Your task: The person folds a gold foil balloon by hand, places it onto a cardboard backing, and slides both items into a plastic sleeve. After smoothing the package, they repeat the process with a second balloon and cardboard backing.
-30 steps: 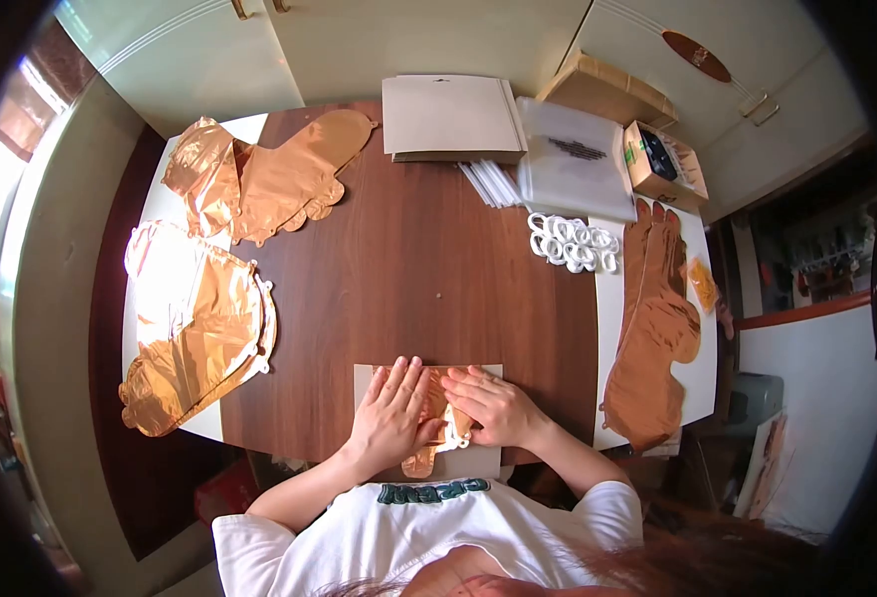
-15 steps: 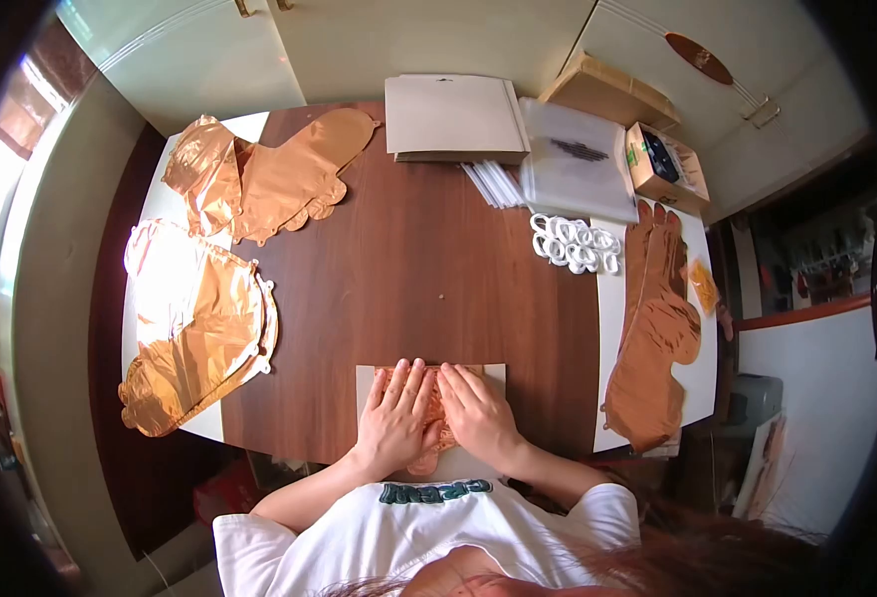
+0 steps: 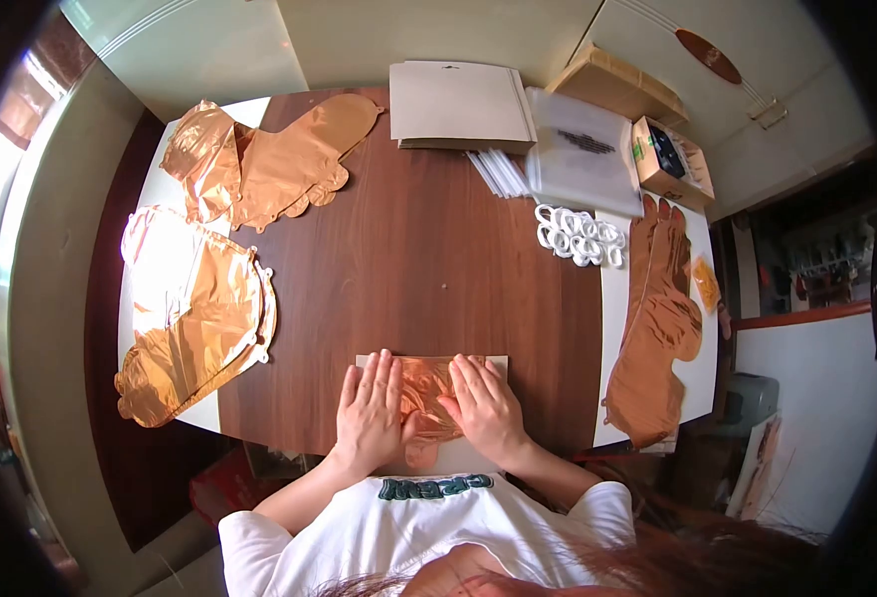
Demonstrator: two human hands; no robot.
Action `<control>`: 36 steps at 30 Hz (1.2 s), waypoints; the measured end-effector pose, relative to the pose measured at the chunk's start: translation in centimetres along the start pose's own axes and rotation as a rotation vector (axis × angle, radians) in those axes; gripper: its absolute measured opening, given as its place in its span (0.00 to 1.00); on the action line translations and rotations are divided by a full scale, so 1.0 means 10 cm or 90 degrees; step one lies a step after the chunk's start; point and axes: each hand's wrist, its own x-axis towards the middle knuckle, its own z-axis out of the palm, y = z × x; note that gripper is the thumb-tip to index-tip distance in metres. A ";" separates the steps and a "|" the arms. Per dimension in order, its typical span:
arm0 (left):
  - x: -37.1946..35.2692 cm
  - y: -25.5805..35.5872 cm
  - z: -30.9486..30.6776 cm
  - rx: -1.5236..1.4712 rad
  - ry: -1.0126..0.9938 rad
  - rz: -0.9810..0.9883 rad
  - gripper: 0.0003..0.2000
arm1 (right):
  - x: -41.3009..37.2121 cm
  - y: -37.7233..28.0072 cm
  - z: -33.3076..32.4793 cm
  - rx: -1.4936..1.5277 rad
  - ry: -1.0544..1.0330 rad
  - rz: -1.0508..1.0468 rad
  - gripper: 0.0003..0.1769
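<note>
A shiny copper foil piece (image 3: 426,388) lies folded on a pale card (image 3: 458,457) at the table's near edge. My left hand (image 3: 371,410) rests flat on the foil's left side, fingers stretched out and pointing away from me. On the right side of the foil, my right hand (image 3: 486,410) lies flat, its fingers extended and thumb toward the middle. Wrinkled foil shows between the two hands, and a rounded foil end sticks out below my left thumb. Both palms hide parts of the foil and card.
Copper foil balloons lie at the left (image 3: 199,318), upper left (image 3: 294,164) and right (image 3: 657,328). At the back are grey-white cards (image 3: 458,104), clear plastic bags (image 3: 583,149), white strips (image 3: 498,173), white rings (image 3: 580,236) and a small box (image 3: 672,164).
My hands have moved apart, left hand to the left and right hand slightly to the right, uncovering more foil between them. The camera view has shifted slightly.
</note>
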 end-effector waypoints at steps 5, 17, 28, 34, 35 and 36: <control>-0.08 -0.14 -0.06 0.019 -0.004 -0.031 0.39 | -0.03 0.02 0.00 0.016 0.012 0.014 0.31; -0.06 -0.31 -0.23 -0.009 0.052 0.012 0.33 | -0.06 0.08 -0.03 0.066 0.013 -0.001 0.40; 0.55 -0.18 -0.04 -0.017 0.010 0.340 0.28 | -0.09 0.12 0.05 0.048 0.033 -0.018 0.39; 0.53 -0.20 0.01 0.013 0.021 0.337 0.27 | -0.12 0.09 0.05 0.026 0.070 -0.051 0.35; 0.53 -0.20 0.01 0.023 0.024 0.340 0.26 | -0.16 0.04 0.02 0.038 0.060 -0.057 0.35; 0.53 -0.20 0.02 0.032 0.027 0.343 0.26 | -0.19 -0.03 -0.01 0.050 0.051 -0.063 0.35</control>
